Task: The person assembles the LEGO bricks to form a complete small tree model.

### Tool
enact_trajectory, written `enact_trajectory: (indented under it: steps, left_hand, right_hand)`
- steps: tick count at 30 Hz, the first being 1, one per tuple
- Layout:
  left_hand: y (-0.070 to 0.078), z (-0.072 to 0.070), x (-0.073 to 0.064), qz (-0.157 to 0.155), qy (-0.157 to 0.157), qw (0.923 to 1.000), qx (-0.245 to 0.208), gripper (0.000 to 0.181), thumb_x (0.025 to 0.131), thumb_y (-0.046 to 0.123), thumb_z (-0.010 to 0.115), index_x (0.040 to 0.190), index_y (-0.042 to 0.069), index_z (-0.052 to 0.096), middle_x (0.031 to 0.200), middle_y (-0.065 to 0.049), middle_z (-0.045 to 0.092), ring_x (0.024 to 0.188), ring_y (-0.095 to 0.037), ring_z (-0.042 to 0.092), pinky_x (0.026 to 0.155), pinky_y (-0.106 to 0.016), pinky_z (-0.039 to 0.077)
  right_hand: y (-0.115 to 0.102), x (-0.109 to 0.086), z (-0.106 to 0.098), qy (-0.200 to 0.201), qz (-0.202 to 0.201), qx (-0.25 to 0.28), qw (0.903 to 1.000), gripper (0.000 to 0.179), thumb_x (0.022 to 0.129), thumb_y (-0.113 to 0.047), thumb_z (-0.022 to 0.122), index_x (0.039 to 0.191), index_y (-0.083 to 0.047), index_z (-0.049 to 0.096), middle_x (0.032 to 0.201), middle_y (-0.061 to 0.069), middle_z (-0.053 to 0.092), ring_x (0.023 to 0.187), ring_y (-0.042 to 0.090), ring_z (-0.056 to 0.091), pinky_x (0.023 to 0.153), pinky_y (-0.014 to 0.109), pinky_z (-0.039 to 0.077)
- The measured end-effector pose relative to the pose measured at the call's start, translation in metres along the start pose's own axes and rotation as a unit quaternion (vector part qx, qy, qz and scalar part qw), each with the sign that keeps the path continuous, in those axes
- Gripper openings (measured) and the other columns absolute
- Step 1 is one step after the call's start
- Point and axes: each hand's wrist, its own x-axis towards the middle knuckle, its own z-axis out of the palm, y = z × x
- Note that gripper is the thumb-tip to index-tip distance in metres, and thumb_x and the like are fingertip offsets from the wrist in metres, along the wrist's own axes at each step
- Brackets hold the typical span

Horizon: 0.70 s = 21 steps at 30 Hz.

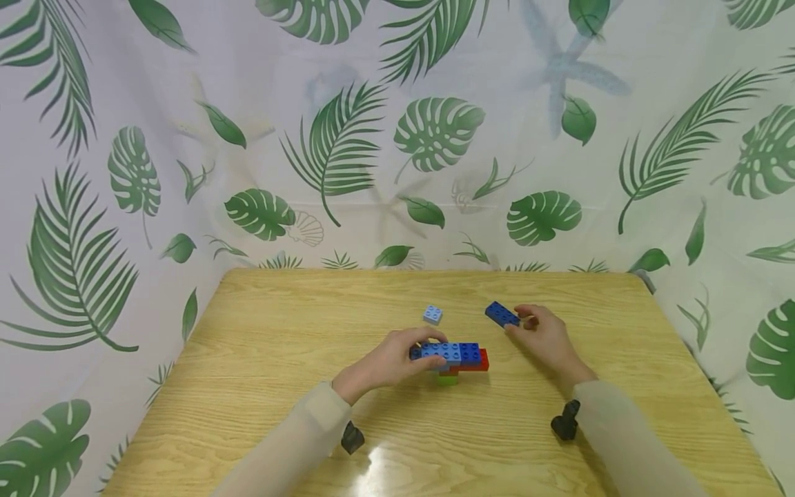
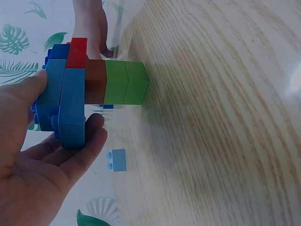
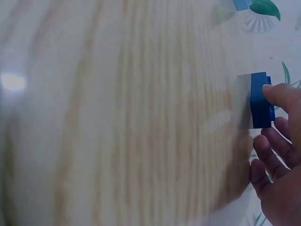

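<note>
My left hand (image 1: 394, 357) grips the left end of a stack of toy building bricks (image 2: 73, 94), thumb on one side and fingers on the other. The stack has light blue, dark blue and red bricks on top, with brown and green ones forming a narrow stem below. At the far right my right hand (image 1: 549, 338) holds the near end of a dark blue brick (image 1: 502, 314) between thumb and fingers. In the right wrist view the thumb touches that brick (image 3: 261, 100); the fingers on its far side are partly hidden.
A small light blue brick (image 1: 433, 315) lies on the wooden table (image 1: 279, 310) behind the stack, left of the dark blue brick. A leaf-patterned cloth (image 1: 360, 235) hangs behind the table's back edge.
</note>
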Motion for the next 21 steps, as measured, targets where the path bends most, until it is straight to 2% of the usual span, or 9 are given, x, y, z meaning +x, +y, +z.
enact_trajectory:
  steps: [8,18,21]
  left_hand:
    - [-0.001,0.000,0.001,-0.004,0.004,1.0000,0.000,0.040,0.104,0.038,0.067,0.141,0.023,0.063,0.136,-0.003,0.069,0.117,-0.017,0.066,0.098,-0.031,0.053]
    - [-0.003,0.002,0.001,0.000,0.005,1.0000,0.004,0.040,0.104,0.037,0.068,0.141,0.022,0.063,0.134,-0.003,0.070,0.112,-0.016,0.065,0.095,-0.029,0.052]
    - [-0.002,0.002,0.001,-0.005,0.003,1.0000,0.001,0.042,0.104,0.037,0.068,0.142,0.021,0.063,0.135,-0.003,0.070,0.113,-0.016,0.064,0.095,-0.029,0.052]
  right_hand:
    - [0.003,0.005,0.005,0.014,-0.016,-0.042,0.9989,0.049,0.100,-0.021,0.074,0.139,0.005,0.062,0.131,0.028,0.064,0.110,0.038,0.061,0.095,0.053,0.051]
    - [-0.009,0.002,0.002,0.004,0.020,-0.013,0.9997,0.047,0.099,-0.021,0.073,0.139,0.002,0.062,0.124,0.023,0.064,0.107,0.033,0.061,0.091,0.044,0.052]
    - [-0.018,-0.001,-0.001,-0.002,0.016,-0.005,0.9999,0.046,0.099,-0.021,0.074,0.138,0.001,0.063,0.125,0.023,0.064,0.108,0.034,0.063,0.088,0.040,0.054]
